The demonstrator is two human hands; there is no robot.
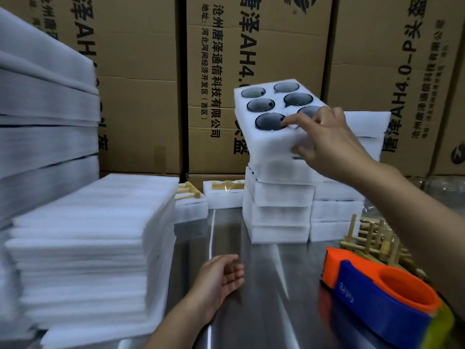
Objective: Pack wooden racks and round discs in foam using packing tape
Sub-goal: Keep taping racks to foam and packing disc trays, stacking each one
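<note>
A single wide-angle head-worn view looks forward and down from close above the desk [251,285], facing a wall of stacked cartons [141,84].

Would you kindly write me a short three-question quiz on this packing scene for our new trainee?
1. True or false: the left hand holds the orange and blue tape dispenser.
2. How many dark round discs sit in the white foam block that the right hand grips? A) four B) six C) nine
3. Fill in: the tall stack of white foam sheets lies on the person's ___ side.

Key: 1. False, it is open and holds nothing. 2. B. 3. left.
</note>
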